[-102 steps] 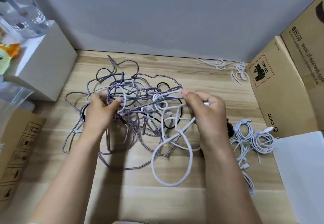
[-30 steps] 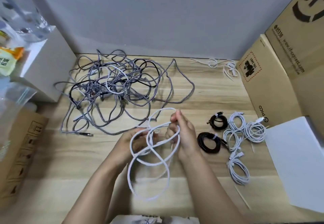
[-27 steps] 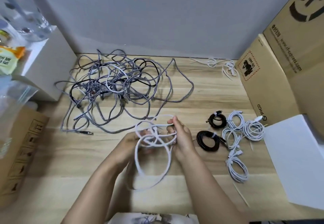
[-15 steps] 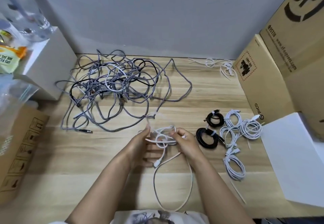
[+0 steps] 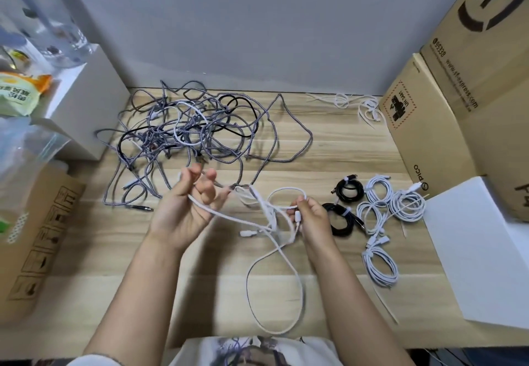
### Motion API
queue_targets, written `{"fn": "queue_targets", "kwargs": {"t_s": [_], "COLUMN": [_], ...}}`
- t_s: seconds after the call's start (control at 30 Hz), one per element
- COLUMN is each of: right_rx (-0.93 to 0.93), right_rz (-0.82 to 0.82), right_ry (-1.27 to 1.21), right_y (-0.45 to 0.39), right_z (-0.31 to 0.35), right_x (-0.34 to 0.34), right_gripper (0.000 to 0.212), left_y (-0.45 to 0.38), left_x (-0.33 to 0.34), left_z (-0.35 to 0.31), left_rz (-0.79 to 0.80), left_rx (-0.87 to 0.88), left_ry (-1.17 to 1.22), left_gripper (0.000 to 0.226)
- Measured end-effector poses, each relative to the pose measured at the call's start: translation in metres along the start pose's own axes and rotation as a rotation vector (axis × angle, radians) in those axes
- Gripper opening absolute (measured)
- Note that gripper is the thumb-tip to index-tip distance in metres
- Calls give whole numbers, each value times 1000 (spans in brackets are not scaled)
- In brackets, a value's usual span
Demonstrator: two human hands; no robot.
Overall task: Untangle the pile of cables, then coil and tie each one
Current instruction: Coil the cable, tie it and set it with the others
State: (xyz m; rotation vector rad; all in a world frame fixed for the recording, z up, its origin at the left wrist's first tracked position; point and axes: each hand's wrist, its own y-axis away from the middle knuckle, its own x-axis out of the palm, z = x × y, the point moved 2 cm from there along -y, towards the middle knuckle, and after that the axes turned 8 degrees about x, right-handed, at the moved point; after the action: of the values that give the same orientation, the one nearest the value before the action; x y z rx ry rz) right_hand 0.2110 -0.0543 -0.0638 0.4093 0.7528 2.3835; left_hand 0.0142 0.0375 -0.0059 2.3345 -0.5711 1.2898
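Both hands are raised over the wooden table (image 5: 329,148), sharing one white cable (image 5: 274,251). The left hand (image 5: 183,208) is turned palm up with fingers loosely curled, and the cable runs across its palm and between its fingers; the hand is a little blurred, so I cannot tell how firmly it grips. The right hand (image 5: 310,216) pinches several gathered turns of the cable between thumb and fingers, a small loop standing above it and a long loop hanging down toward the table's near edge. A plug end dangles between the two hands. Behind them, at the back left, lies the pile (image 5: 194,133) of grey braided, black and white cables, still tangled. Just right of the right hand lie two black coils (image 5: 343,202), and beside those several white coils (image 5: 383,222), all tied. Loose white ties (image 5: 355,105) lie near the wall, next to the cardboard boxes (image 5: 458,102) on the right.
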Motion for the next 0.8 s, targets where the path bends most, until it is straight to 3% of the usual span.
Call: {"fn": "queue_targets", "kwargs": {"t_s": [0.03, 0.07, 0.17, 0.23, 0.27, 0.33, 0.37, 0.43, 0.5, 0.63, 0.67, 0.73, 0.8], "right_rx": [-6, -4, -2, 3, 8, 20, 30, 45, 58, 88, 78, 25, -96], "right_rz": [-14, -19, 28, 99, 136, 209, 239, 289, 335, 393, 395, 371, 290], "right_ry": [-25, -66, -266, -392, -436, -513, -544, -581, -570, -428, -370, -191, 44], "right_y": [-1, 1, 8, 14, 16, 19, 20, 24, 30, 39, 40, 40, 34], "right_z": [2, 3, 12, 19, 23, 27, 29, 34, 39, 40, 39, 36, 32], "right_x": [0, -1, 1, 3, 4, 5, 7, 11, 15, 25, 26, 27, 26], "right_gripper": [29, 29, 29, 29, 29, 28, 28, 27, 27, 28, 27, 22, 19], "left_y": [1, 7, 8, 4, 5, 5, 7, 9, 9, 7, 8, 11, 15], "left_x": [4, 7, 4, -8, -11, -19, -17, -4, 7, 23, 27, 36, 39], "left_z": [-6, -14, -19, -10, -6, 5, 11, 31, 53, 79, 80, 78, 71], "left_rz": [-48, -139, -372, -480, -512, -496, -455, -291, -143, 46, 83, 157, 182], "left_rx": [-50, -32, -15, -84, -129, -179, -169, -102, -119, -346, -369, -408, -398], "left_ry": [30, -103, -653, -1037, -1206, -1667, -1948, -2255, -2140, -1069, -894, -766, -920], "left_gripper": [24, 33, 15, 12, 23, 65, 75, 67, 53, 39, 42, 50, 41]}}
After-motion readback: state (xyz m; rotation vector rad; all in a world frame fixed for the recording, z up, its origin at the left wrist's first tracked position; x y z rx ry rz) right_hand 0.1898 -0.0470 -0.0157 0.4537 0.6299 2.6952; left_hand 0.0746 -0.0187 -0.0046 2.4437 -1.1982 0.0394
